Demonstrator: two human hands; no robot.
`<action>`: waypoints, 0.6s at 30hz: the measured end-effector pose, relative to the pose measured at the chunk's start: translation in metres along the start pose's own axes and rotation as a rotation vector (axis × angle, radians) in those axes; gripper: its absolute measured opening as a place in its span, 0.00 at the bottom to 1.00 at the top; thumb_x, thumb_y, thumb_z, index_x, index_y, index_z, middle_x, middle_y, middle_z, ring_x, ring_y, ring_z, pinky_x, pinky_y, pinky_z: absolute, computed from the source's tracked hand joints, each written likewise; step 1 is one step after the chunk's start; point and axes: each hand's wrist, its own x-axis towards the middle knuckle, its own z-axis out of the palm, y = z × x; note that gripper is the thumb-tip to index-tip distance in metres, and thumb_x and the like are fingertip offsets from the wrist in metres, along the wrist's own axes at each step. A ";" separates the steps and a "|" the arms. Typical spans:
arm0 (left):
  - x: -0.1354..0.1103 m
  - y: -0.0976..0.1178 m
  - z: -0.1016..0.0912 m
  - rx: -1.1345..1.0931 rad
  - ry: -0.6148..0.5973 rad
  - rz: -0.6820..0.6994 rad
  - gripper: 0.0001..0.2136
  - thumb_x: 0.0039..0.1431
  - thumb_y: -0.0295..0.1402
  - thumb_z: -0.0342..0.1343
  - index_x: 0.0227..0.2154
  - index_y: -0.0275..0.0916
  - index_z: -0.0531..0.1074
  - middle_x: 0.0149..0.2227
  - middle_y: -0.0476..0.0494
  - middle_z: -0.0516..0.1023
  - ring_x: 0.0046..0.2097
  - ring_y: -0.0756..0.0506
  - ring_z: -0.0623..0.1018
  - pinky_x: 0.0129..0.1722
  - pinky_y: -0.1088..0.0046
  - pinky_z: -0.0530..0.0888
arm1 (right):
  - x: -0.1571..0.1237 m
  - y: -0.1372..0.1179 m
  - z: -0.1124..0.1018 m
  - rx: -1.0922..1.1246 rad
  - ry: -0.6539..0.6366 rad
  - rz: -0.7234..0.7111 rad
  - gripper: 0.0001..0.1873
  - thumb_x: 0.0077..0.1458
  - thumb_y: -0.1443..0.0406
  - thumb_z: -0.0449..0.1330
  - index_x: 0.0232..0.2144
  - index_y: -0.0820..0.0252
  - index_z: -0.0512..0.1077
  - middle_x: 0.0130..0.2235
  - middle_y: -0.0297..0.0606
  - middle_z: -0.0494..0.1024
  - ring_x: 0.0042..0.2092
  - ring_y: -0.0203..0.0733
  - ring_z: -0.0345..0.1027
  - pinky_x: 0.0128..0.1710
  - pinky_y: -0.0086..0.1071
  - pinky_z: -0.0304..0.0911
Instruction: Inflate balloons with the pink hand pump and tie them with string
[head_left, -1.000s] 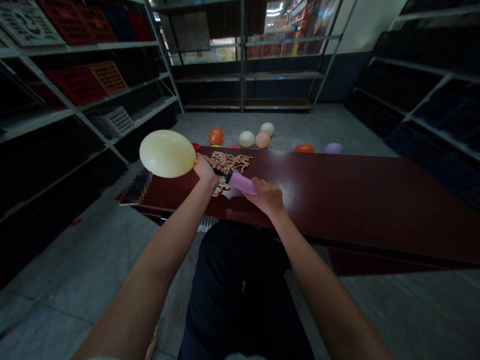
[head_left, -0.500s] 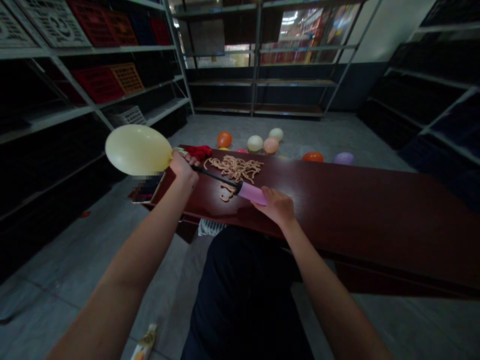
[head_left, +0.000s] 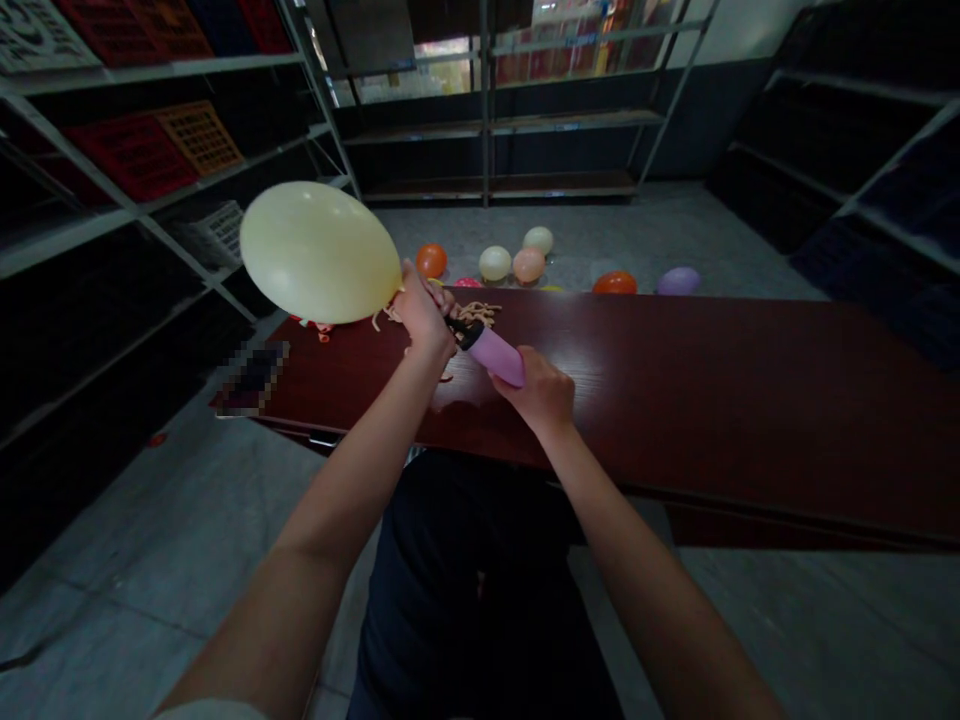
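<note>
A large pale yellow balloon bulges to the left of my left hand. That hand is closed around the balloon's neck at the nozzle end of a balloon pump, so the join is hidden by the fingers. My right hand grips the pump's pink barrel at its near end. Only a short stretch of the black part shows between barrel and left hand. Behind the left hand, a heap of thin beige uninflated balloons lies on the dark red table, partly covered.
Several inflated balloons, among them an orange balloon and a purple balloon, rest on the floor beyond the table. A blurred flat phone-like object lies at the table's left end. Shelves with a red crate stand at left.
My hands have come closer together, and the pump's black rod now shows much less. The yellow balloon looks bigger and has shifted right and up. The view has tilted slightly downward.
</note>
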 end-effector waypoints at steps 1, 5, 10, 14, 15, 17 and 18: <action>-0.004 -0.007 0.000 0.004 -0.007 -0.019 0.23 0.76 0.38 0.45 0.22 0.41 0.51 0.14 0.57 0.50 0.14 0.55 0.52 0.16 0.76 0.50 | 0.000 0.000 0.000 -0.002 -0.002 0.007 0.24 0.60 0.48 0.61 0.50 0.59 0.73 0.41 0.42 0.83 0.37 0.46 0.76 0.31 0.34 0.52; -0.001 -0.020 -0.012 -0.022 0.030 -0.065 0.22 0.74 0.39 0.49 0.22 0.41 0.53 0.15 0.57 0.51 0.14 0.55 0.54 0.15 0.77 0.51 | 0.000 -0.003 -0.001 -0.022 -0.048 -0.003 0.23 0.61 0.48 0.60 0.48 0.58 0.73 0.41 0.43 0.83 0.37 0.45 0.75 0.31 0.34 0.51; 0.015 -0.012 -0.037 -0.037 0.145 -0.087 0.20 0.71 0.35 0.50 0.22 0.42 0.53 0.15 0.58 0.52 0.14 0.55 0.54 0.15 0.78 0.52 | -0.001 -0.013 -0.007 -0.073 -0.134 -0.069 0.23 0.62 0.48 0.60 0.49 0.57 0.74 0.42 0.43 0.83 0.38 0.46 0.76 0.31 0.33 0.50; 0.016 0.006 -0.056 -0.042 0.172 -0.077 0.20 0.71 0.32 0.48 0.22 0.42 0.51 0.15 0.58 0.53 0.14 0.55 0.55 0.15 0.78 0.53 | -0.004 -0.015 -0.011 -0.110 -0.161 -0.149 0.24 0.62 0.47 0.60 0.50 0.58 0.74 0.42 0.44 0.83 0.39 0.46 0.76 0.32 0.33 0.51; 0.016 0.011 -0.061 -0.041 0.185 -0.076 0.19 0.71 0.32 0.47 0.22 0.42 0.51 0.16 0.58 0.53 0.14 0.55 0.55 0.15 0.78 0.53 | -0.005 -0.015 -0.012 -0.116 -0.159 -0.174 0.24 0.62 0.47 0.60 0.50 0.58 0.74 0.42 0.44 0.83 0.39 0.45 0.76 0.32 0.33 0.51; 0.018 0.023 -0.070 -0.038 0.234 -0.082 0.19 0.71 0.32 0.47 0.22 0.42 0.51 0.16 0.58 0.53 0.14 0.55 0.55 0.15 0.78 0.53 | -0.006 -0.014 -0.012 -0.127 -0.149 -0.226 0.23 0.62 0.48 0.60 0.49 0.58 0.75 0.41 0.43 0.83 0.39 0.45 0.75 0.32 0.33 0.51; 0.020 0.030 -0.075 -0.039 0.261 -0.085 0.19 0.71 0.32 0.47 0.22 0.42 0.51 0.16 0.58 0.52 0.14 0.55 0.55 0.15 0.78 0.53 | -0.006 -0.013 -0.011 -0.132 -0.140 -0.249 0.23 0.62 0.48 0.60 0.48 0.58 0.75 0.40 0.43 0.83 0.38 0.45 0.75 0.32 0.33 0.51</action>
